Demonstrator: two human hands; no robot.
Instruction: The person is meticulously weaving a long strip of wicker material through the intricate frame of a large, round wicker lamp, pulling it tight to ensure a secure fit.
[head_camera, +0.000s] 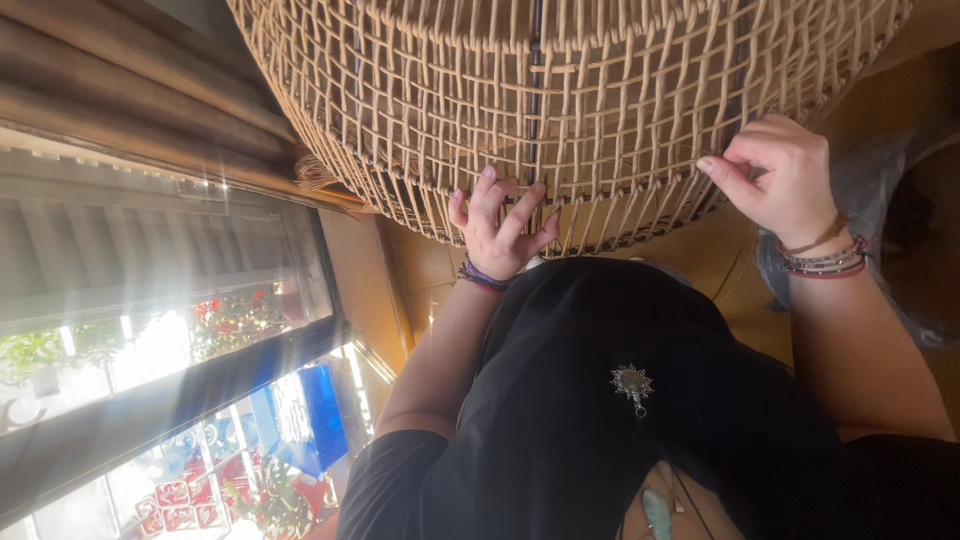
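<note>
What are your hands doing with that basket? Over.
Left hand flat on the basket, fingers spread on the weave. Right hand pinching a strand at the rim. Nothing in the way.

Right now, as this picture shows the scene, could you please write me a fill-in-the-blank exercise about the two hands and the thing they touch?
1. The left hand lies with spread fingers on a large woven ____.
2. The right hand grips the same weave with curled fingers, and bracelets circle its ____.
3. The shirt is ____ and bears a silver pendant.

Missing words: basket; wrist; black.
</note>
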